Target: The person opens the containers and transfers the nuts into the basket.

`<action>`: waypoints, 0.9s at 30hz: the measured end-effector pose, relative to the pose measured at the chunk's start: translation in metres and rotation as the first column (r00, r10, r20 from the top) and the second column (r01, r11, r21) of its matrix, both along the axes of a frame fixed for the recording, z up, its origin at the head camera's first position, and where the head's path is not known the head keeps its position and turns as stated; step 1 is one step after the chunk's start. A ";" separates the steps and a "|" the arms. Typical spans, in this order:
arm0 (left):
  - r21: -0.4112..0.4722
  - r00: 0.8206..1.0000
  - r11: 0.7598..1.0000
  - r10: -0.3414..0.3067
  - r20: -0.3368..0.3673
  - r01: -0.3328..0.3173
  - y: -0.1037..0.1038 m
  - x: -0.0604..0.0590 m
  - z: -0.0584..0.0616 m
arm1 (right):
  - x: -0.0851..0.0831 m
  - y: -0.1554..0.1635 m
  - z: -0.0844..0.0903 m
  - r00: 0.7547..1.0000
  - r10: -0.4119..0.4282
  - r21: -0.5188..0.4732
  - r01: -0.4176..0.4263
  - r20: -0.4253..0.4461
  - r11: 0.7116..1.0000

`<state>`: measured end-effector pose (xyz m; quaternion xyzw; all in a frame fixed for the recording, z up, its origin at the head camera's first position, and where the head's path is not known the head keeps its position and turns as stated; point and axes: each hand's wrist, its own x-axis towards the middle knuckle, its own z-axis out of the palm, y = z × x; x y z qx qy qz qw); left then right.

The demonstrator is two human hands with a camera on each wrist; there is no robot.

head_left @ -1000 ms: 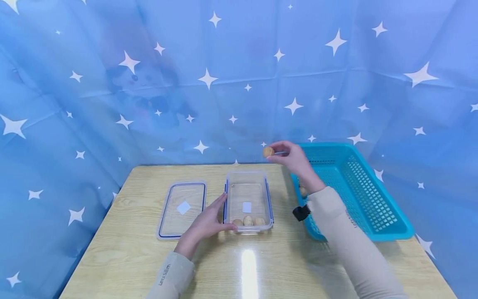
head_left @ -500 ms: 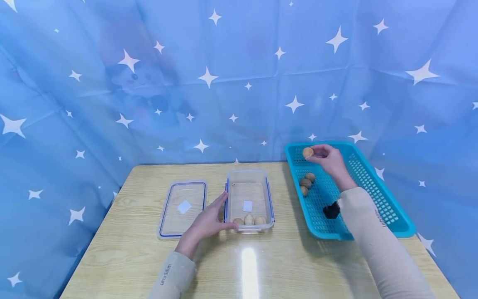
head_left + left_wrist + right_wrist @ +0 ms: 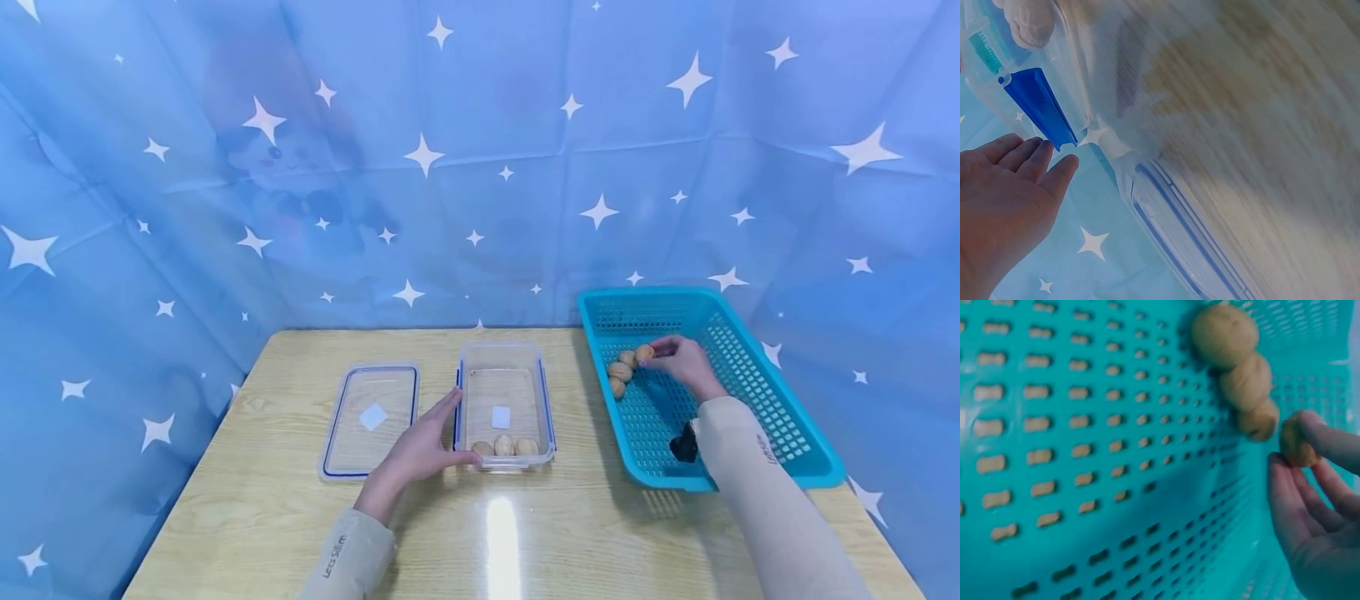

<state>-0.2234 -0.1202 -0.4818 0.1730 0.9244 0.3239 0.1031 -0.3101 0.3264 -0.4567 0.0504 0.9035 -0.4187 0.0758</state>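
Note:
My right hand reaches into the turquoise plastic basket and pinches a walnut between thumb and fingertips. Three more walnuts lie in a row along the basket's side, close to the held one. My left hand lies against the left side of a clear, lidless storage box, fingers fairly straight along its wall and thumb at the front left corner. In the left wrist view the fingertips are right at the box's blue locking flap. Three walnuts sit inside the box along its front wall.
The box's clear lid, with a blue seal and a white label, lies flat left of the box. All stand on a wood-grain table. A blue star-patterned curtain hangs behind and at both sides.
My right hand has carried the walnut rightward from beside the box, over the basket's rim, and down beside the other walnuts. The left hand has stayed at the box.

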 end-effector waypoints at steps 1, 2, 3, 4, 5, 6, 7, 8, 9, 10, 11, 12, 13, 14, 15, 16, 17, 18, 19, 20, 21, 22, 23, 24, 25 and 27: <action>0.000 1.000 1.000 0.000 -0.003 0.000 0.000 0.000 0.001 | 0.000 0.002 -0.002 1.000 0.005 0.007 -0.005 0.013 1.000; 0.002 1.000 1.000 -0.001 -0.005 0.001 0.000 0.000 0.001 | 0.000 0.005 -0.005 1.000 0.016 0.014 -0.017 0.023 1.000; 0.001 1.000 1.000 0.000 -0.006 0.000 0.001 0.000 0.002 | -0.001 0.007 -0.007 0.999 0.029 0.015 -0.029 0.034 0.999; 0.001 1.000 1.000 0.002 -0.007 -0.002 0.001 0.000 0.002 | -0.002 0.008 -0.009 0.998 0.038 0.010 -0.038 0.045 0.999; 0.002 1.000 1.000 0.003 -0.006 -0.003 0.001 0.000 0.003 | -0.003 0.009 -0.011 0.997 0.049 0.004 -0.049 0.055 0.999; 0.002 1.000 1.000 0.004 -0.005 -0.004 0.001 0.001 0.003 | -0.005 0.010 -0.014 0.996 0.057 0.003 -0.058 0.062 0.998; 0.002 1.000 1.000 0.006 -0.002 -0.006 0.001 0.001 0.004 | -0.006 0.010 -0.016 0.995 0.069 -0.003 -0.069 0.069 0.998; 0.003 1.000 1.000 0.007 0.001 -0.007 0.001 0.001 0.004 | -0.007 0.010 -0.018 0.994 0.077 -0.006 -0.077 0.075 0.997; 0.000 1.000 1.000 0.007 0.004 -0.007 0.001 0.001 0.004 | -0.008 0.009 -0.019 0.994 0.080 -0.008 -0.080 0.080 0.997; 0.000 1.000 1.000 0.006 0.006 -0.006 0.001 0.001 0.004 | -0.008 0.009 -0.020 0.993 0.082 -0.008 -0.081 0.085 0.997; 0.003 1.000 1.000 0.005 0.006 -0.005 0.001 0.001 0.005 | -0.008 0.009 -0.020 0.992 0.090 -0.005 -0.090 0.086 0.996; 0.006 1.000 1.000 0.004 0.007 -0.004 0.001 0.000 0.005 | -0.008 0.008 -0.020 0.992 0.096 -0.004 -0.096 0.087 0.995; 0.007 1.000 1.000 0.002 0.004 -0.002 0.001 0.000 0.005 | -0.008 0.008 -0.019 0.991 0.099 -0.005 -0.098 0.087 0.995; 0.009 1.000 1.000 0.001 0.002 -0.001 0.002 0.000 0.005 | -0.007 0.007 -0.018 0.991 0.102 -0.007 -0.101 0.087 0.995; 0.008 1.000 1.000 0.002 -0.001 -0.002 0.002 0.000 0.006 | -0.006 0.007 -0.017 0.990 0.106 -0.013 -0.105 0.089 0.994; 0.010 1.000 1.000 0.002 -0.004 -0.002 0.002 -0.001 0.006 | -0.006 0.007 -0.015 0.990 0.110 -0.021 -0.108 0.092 0.994; 0.009 1.000 1.000 0.003 -0.005 -0.003 0.002 -0.001 0.005 | -0.005 0.007 -0.014 0.989 0.111 -0.034 -0.108 0.098 0.994; 0.007 1.000 1.000 0.005 -0.004 -0.005 0.002 -0.001 0.005 | -0.004 0.006 -0.012 0.988 0.109 -0.046 -0.105 0.105 0.993; 0.003 1.000 1.000 0.007 -0.003 -0.007 0.002 -0.001 0.004 | -0.004 0.006 -0.011 0.988 0.106 -0.059 -0.100 0.114 0.993; 0.002 1.000 1.000 0.010 -0.001 -0.010 0.002 0.000 0.004 | -0.004 0.006 -0.009 0.986 0.107 -0.071 -0.099 0.124 0.993; 0.002 1.000 1.000 0.011 0.001 -0.011 0.001 0.000 0.003 | -0.003 0.006 -0.008 0.986 0.103 -0.086 -0.092 0.134 0.992; 0.002 1.000 1.000 0.013 0.002 -0.013 0.001 0.000 0.003 | -0.002 0.005 -0.006 0.985 0.098 -0.096 -0.085 0.140 0.992; 0.003 1.000 1.000 0.013 0.003 -0.013 0.001 0.001 0.003 | -0.002 0.005 -0.004 0.985 0.092 -0.104 -0.078 0.146 0.992; 0.005 1.000 1.000 0.013 0.006 -0.013 0.001 0.001 0.003 | -0.001 0.005 -0.002 0.985 0.092 -0.098 -0.078 0.143 0.992; 0.004 1.000 1.000 0.012 0.005 -0.012 0.001 0.001 0.003 | 0.000 0.004 0.001 0.986 0.087 -0.098 -0.073 0.141 0.992; 0.008 1.000 1.000 0.010 0.002 -0.010 0.001 0.000 0.003 | 0.001 0.003 0.007 0.989 0.078 -0.097 -0.067 0.122 0.993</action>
